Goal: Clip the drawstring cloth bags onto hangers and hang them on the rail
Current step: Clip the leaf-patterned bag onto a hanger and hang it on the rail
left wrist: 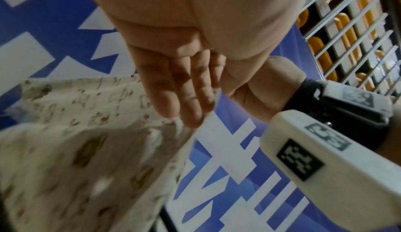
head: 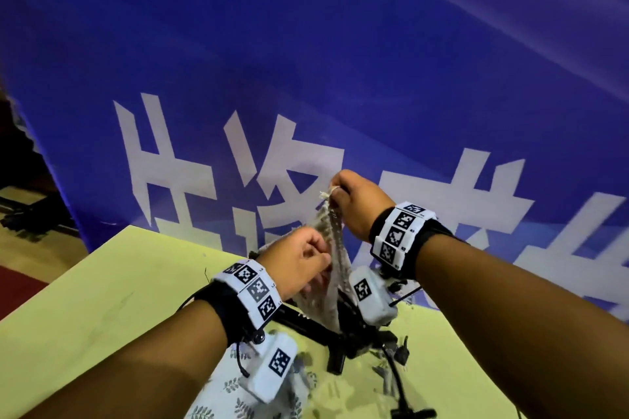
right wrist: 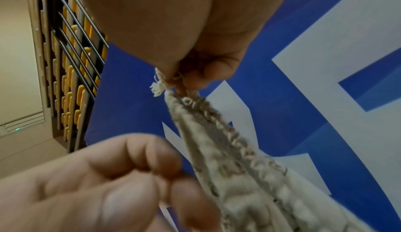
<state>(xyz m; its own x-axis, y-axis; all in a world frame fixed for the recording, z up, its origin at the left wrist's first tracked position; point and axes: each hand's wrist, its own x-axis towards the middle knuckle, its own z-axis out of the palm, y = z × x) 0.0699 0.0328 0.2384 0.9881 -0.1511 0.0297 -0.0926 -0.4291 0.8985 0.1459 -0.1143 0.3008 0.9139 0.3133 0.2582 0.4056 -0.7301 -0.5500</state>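
A beige printed drawstring bag (head: pixel 332 238) hangs in the air above the yellow-green table (head: pixel 102 299). My right hand (head: pixel 335 189) pinches its gathered top, where a frayed cord end (right wrist: pixel 156 88) sticks out beside the fingers. Lower down and to the left, my left hand (head: pixel 321 260) holds the bag's side edge with curled fingers. The left wrist view shows the cloth (left wrist: pixel 76 150) spreading below the left fingers (left wrist: pixel 184 98). Under the bag, black clip hangers (head: pixel 316 330) lie in a heap on the table. No rail is in view.
A second cloth bag with a leaf print (head: pixel 231 388) lies on the table under my left forearm. A blue banner with white characters (head: pixel 306 44) stands right behind the table's far edge. To the left, the table drops off to the floor (head: pixel 20 286).
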